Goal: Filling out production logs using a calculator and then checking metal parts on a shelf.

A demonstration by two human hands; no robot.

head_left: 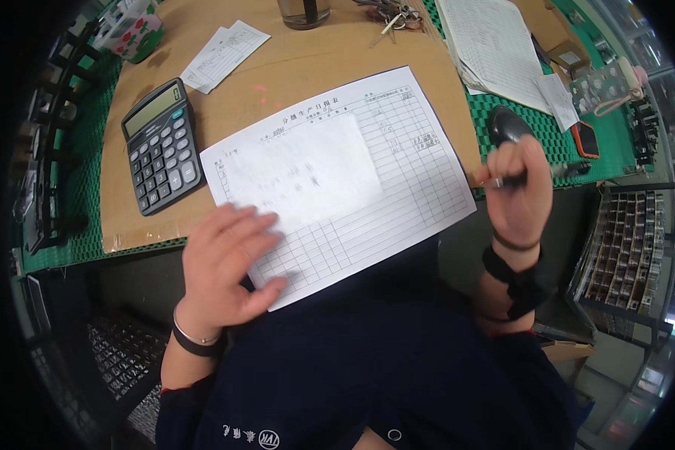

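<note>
A printed form with a ruled grid [352,240] lies at a slant on the cardboard-topped table, its near edge reaching over my lap. On its upper left part rests a smaller white slip [307,176] with faint writing. My left hand [229,262] has its fingers apart, lying on the form's lower left edge and close to the slip. To the right of the form, my right hand [521,184] is raised and closed around a dark pen [511,181], whose silver end points left. A black computer mouse [507,124] sits just beyond that hand.
Left of the form stands a black calculator [163,146]. Behind it are paper slips [225,56] and a strawberry-patterned container [133,34]. A glass [304,13], keys [394,21] and a paper stack [495,52] line the far side. An orange-edged device [586,140] lies right.
</note>
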